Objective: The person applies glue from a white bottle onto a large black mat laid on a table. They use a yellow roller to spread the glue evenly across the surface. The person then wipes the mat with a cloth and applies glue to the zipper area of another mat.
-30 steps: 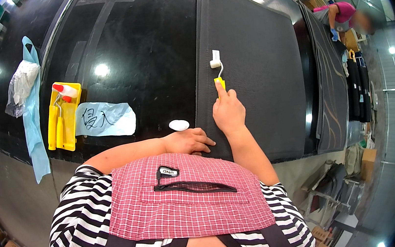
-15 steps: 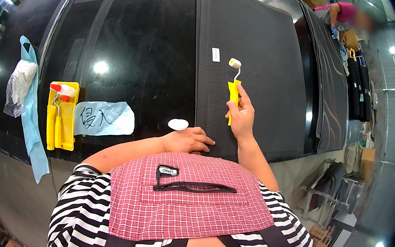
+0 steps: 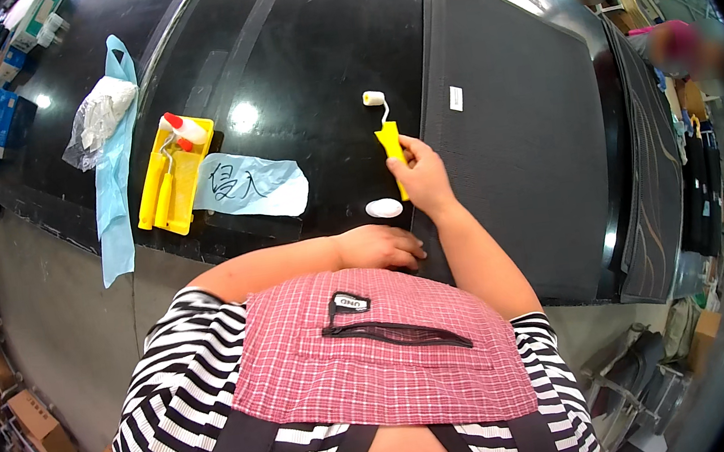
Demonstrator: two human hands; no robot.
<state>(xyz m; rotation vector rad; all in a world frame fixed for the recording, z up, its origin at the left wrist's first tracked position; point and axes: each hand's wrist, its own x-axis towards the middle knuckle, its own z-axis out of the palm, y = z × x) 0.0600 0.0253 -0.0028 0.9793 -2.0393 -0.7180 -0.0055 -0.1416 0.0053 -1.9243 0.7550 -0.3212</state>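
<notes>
My right hand is closed round the yellow handle of a small paint roller. The roller's white head points away from me, over the shiny black table just left of a dark textured mat. My left hand rests with its fingers stretched loosely at the mat's near left corner. Just beyond that hand lies a small white oval dish-like piece. Further left, a yellow roller tray holds a second yellow-handled roller and a white bottle with red ends.
A light-blue sheet with handwriting lies beside the tray. A long blue strip hangs over the table's near edge, with a clear bag of white material on it. More patterned mats are at right. A co-worker stands far right.
My right hand has carried the roller leftward, from over the mat to over the black table. The whole view has shifted, so the table's things appear further right. My left hand stays at the mat's corner.
</notes>
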